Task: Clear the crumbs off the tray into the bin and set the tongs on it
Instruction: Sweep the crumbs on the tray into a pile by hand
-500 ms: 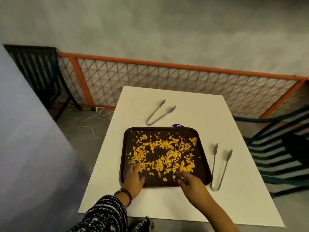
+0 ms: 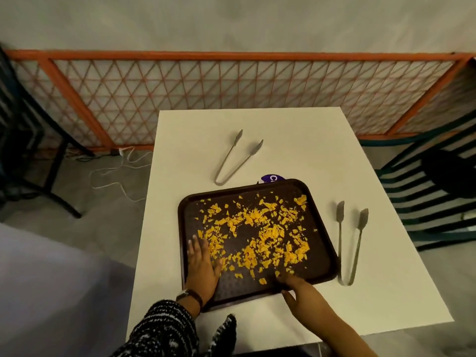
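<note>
White bench (image 2: 195, 140) at frame centre | brown tray (image 2: 319, 264) with yellow crumbs (image 2: 260, 233) lower centre | left hand (image 2: 202, 264) flat, fingers (image 2: 195, 244) spread, on tray | right hand (image 2: 302, 292) pinching tray's near rim | tongs (image 2: 350, 240) right of tray

The scene is seen from a single head-worn wide-angle view, aimed forward and steeply down from the near edge of the white table (image 2: 296, 130). The brown tray (image 2: 319, 256) is framed close, near centre. An orange lattice fence (image 2: 231, 94) and a grey wall are taken in beyond the far edge.
</note>
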`<state>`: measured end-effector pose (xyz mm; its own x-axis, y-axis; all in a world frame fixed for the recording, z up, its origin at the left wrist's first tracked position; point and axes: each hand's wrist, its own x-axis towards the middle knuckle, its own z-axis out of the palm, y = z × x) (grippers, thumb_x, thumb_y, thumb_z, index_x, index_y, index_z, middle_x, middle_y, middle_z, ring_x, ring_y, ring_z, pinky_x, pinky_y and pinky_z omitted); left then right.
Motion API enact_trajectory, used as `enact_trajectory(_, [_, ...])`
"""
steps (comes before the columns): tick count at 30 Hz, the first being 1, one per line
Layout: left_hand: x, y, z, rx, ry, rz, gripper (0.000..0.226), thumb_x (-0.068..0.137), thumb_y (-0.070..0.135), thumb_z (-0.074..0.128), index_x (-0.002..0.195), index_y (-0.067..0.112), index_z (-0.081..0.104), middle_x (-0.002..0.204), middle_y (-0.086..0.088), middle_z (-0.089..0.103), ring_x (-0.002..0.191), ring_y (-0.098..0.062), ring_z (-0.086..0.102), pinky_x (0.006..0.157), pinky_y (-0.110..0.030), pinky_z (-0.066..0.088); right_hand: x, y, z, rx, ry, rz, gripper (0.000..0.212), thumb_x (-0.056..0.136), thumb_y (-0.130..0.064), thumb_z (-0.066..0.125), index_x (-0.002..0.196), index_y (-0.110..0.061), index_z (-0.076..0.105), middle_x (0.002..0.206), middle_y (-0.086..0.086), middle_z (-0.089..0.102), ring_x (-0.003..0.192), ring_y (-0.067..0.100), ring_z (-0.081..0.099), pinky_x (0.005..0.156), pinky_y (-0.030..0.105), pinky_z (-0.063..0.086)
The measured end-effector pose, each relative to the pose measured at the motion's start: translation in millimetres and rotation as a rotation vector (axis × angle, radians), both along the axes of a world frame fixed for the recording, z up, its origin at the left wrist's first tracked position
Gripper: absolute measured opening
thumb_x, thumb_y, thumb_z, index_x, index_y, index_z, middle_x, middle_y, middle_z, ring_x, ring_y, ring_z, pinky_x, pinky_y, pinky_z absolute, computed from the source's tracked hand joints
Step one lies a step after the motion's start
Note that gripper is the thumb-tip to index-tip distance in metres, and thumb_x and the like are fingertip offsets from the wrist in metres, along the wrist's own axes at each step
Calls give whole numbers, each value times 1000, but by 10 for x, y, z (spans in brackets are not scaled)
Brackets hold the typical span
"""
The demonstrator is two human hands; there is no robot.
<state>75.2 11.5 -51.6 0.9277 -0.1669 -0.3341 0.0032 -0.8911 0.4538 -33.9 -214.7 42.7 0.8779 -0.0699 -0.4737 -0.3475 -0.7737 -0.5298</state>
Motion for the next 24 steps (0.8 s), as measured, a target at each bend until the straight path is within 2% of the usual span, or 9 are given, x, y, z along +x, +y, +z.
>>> enact_trajectory(3, [111,-46,-14,54,-24,38,87,82,63,15,146,8,-5,150,-15,-22,138,-26,-22,113,-37,-13,-38,-42,-167,-44,28,88,46,94,-18,49,139,-26,40,154,-4,27,140,16,30,110,16,17])
enact_trajectory(6, [166,-72,-18,58,11,50,79,93,51,31,147,7,-5,155,-19,-15,142,-29,-18,117,-40,-8,-52,-118,-348,-104,70,194,58,95,-20,46,147,-25,20,159,1,0,147,20,8,110,20,-1])
enact_trajectory(9, [114,-63,-14,52,24,8,93,80,72,2,146,7,-9,153,-14,-20,138,-23,-23,115,-37,-12,-80,-162,-494,-191,115,362,71,96,-21,42,144,-33,-8,156,9,-20,145,28,-14,107,29,-13])
enact_trajectory(12, [5,-53,-46,35,29,-36,103,64,77,-21,142,11,-18,149,-8,-25,138,-20,-24,113,-35,-15,-103,-170,-617,-240,103,479,92,92,-23,42,116,-61,-38,146,7,-31,136,25,-31,108,36,-17])
enact_trajectory(14, [-70,-70,-55,22,27,-52,92,70,73,-14,140,14,-21,151,-7,-23,141,-21,-22,115,-35,-13,-135,-167,-642,-237,67,466,87,91,-22,43,126,-64,-25,142,4,-32,136,23,-31,112,40,-15])
enact_trajectory(17, [-195,-82,-68,9,52,-83,89,72,71,-8,140,16,-22,152,-7,-23,140,-19,-23,114,-34,-14,-233,-165,-662,-226,62,428,70,92,-16,43,147,-37,5,142,5,-32,135,22,-29,108,36,-16])
enact_trajectory(21, [-416,-111,-58,-32,62,-135,93,68,75,-11,138,15,-25,151,-6,-27,140,-19,-24,113,-33,-16,-452,-117,-731,-202,43,478,95,90,-19,44,110,-76,-30,144,1,-32,131,10,-37,112,39,-17])
enact_trajectory(22, [-490,-131,-54,-52,70,-139,93,69,75,-9,138,15,-26,150,-6,-28,141,-20,-24,113,-33,-16,-522,-115,-762,-203,62,475,98,89,-22,46,105,-75,-35,144,1,-34,127,7,-41,116,44,-12])
enact_trajectory(24, [-646,-155,-64,-63,86,-160,94,69,74,-5,138,13,-26,150,-7,-30,140,-19,-27,112,-31,-21,-662,-92,-797,-286,62,492,104,80,-36,60,123,-66,-30,148,4,-34,130,9,-43,114,55,13])
